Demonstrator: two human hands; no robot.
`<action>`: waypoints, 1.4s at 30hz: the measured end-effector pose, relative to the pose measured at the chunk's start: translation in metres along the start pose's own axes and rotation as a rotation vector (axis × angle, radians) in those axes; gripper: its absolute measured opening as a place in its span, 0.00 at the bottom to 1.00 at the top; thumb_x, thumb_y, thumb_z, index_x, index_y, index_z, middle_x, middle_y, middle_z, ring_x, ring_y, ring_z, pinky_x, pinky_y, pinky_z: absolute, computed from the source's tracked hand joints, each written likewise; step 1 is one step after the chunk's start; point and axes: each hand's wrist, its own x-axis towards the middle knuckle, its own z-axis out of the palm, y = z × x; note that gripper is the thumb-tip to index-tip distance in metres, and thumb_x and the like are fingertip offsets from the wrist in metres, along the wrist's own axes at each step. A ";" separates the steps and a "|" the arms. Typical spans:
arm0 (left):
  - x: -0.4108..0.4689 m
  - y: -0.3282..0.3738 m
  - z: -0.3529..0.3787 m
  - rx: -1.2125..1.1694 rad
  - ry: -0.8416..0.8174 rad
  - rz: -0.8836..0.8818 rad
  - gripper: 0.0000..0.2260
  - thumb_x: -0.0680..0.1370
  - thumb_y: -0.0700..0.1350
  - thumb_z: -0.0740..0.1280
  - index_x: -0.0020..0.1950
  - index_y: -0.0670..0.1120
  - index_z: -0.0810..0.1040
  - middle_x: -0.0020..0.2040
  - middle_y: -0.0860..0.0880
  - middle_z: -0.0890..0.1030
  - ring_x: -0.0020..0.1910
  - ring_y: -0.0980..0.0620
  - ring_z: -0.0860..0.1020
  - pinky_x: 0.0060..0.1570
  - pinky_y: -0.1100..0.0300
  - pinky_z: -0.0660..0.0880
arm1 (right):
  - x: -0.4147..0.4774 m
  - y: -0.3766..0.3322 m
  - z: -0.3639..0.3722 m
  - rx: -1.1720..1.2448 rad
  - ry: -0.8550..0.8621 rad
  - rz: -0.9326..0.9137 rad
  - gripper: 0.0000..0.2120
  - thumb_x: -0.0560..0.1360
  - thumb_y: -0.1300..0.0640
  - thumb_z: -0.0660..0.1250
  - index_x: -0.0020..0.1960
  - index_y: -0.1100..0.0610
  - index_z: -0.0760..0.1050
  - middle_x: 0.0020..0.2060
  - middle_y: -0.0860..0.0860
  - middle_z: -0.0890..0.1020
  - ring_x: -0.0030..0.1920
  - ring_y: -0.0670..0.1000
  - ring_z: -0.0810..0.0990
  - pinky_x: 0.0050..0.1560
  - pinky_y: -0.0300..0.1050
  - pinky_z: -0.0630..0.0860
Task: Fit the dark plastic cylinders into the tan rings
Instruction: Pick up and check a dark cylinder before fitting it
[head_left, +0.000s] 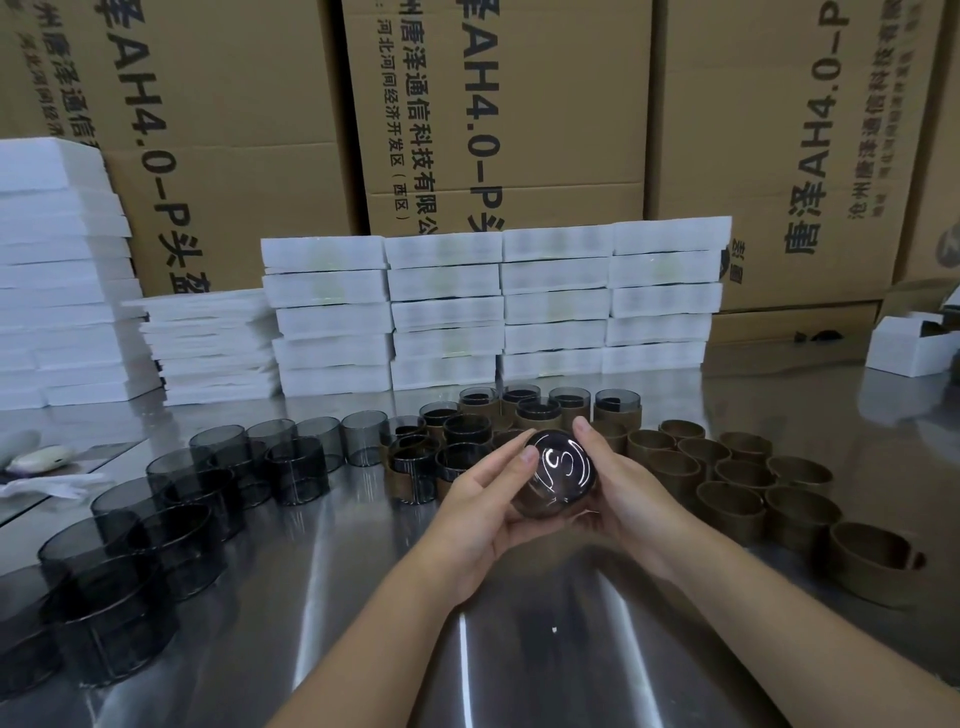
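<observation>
Both hands hold one dark cylinder (560, 474) above the table (363, 582), at centre, just in front of the parts laid out there.

- Left hand (480, 504): fingers (498, 453) curled round the cylinder's left side, thumb tip on the rim.
- Right hand (626, 486): fingers wrapped under and round the right side, thumb at the upper rim.
- Orientation: the glossy closed end faces up towards the camera. The long axis tilts towards the viewer, not upright.
- Whether a ring sits on the lower part of the cylinder cannot be told; the hands cover it.

Loose cylinders (208, 483) stand upright in a group on the left. Rings (727, 470) stand in a group on the right. Fitted units (519, 410), each a cylinder in a ring, stand between the two groups, behind the hands.

White slabs (493, 306) are stacked along the table's far edge. Cartons (493, 104) stand behind them.
</observation>
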 end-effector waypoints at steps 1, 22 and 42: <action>0.000 0.000 0.000 -0.003 0.002 -0.007 0.26 0.71 0.50 0.68 0.68 0.45 0.75 0.60 0.42 0.82 0.51 0.45 0.84 0.42 0.57 0.81 | 0.000 0.000 0.000 0.007 0.000 0.004 0.25 0.75 0.35 0.59 0.56 0.52 0.81 0.49 0.53 0.86 0.49 0.53 0.82 0.52 0.49 0.72; 0.009 -0.004 0.007 0.090 0.404 -0.105 0.21 0.83 0.55 0.55 0.42 0.47 0.82 0.35 0.46 0.85 0.30 0.49 0.83 0.22 0.58 0.76 | -0.006 0.003 0.015 -0.167 0.069 -0.153 0.20 0.75 0.37 0.61 0.48 0.52 0.81 0.42 0.52 0.85 0.39 0.45 0.79 0.38 0.39 0.72; 0.007 0.002 0.008 0.182 0.419 -0.040 0.19 0.84 0.49 0.54 0.44 0.46 0.83 0.39 0.43 0.86 0.35 0.46 0.84 0.28 0.55 0.78 | -0.013 -0.006 0.024 -0.058 0.076 -0.114 0.19 0.78 0.41 0.61 0.44 0.51 0.86 0.45 0.56 0.86 0.47 0.59 0.81 0.50 0.53 0.74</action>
